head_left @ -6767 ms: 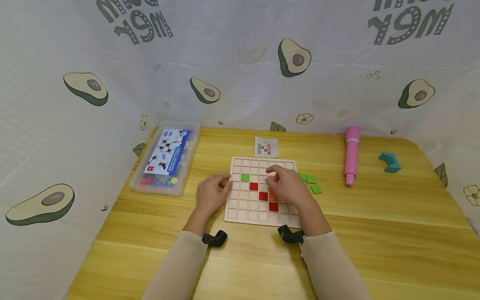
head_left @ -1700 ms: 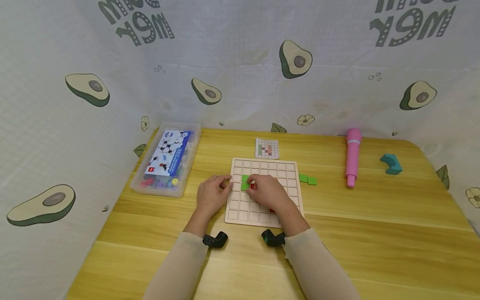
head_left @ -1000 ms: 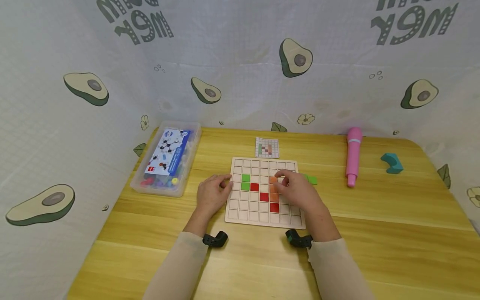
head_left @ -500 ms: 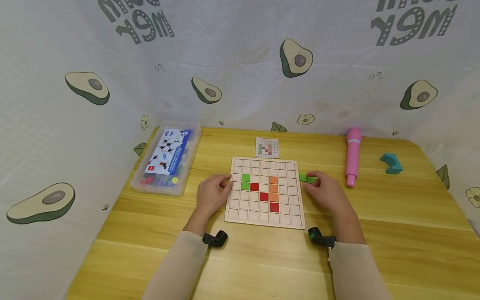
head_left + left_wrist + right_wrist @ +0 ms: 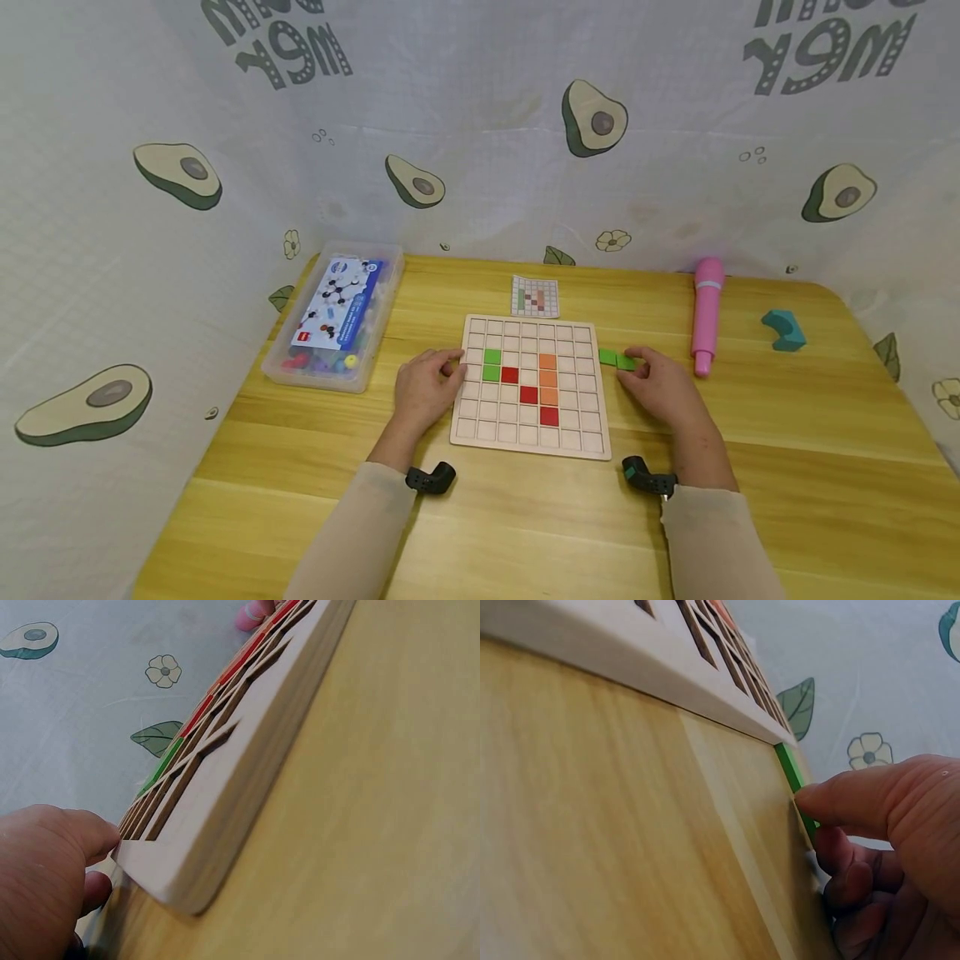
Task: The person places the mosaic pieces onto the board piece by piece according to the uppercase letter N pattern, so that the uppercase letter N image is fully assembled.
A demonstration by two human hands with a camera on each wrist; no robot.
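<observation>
A wooden grid board lies flat, with two green tiles stacked in a column, three red tiles on a diagonal and three orange tiles in a column. At the board's left edge, my left hand touches the side with its fingertips; in the left wrist view its thumb meets the board near a corner. My right hand is right of the board, thumb and finger pinching the outer of two loose green tiles. In the right wrist view these tiles form a line running from the board's edge.
Behind the board lies a small pattern card. A clear plastic box of coloured beads stands at the left. On the right are a pink microphone-shaped stick and a teal curved block. A printed cloth hangs behind the table.
A second green tile now sits below the first on the board, and one fewer lies loose. My right hand has moved right, off the board, to the loose tiles. The left hand stays put.
</observation>
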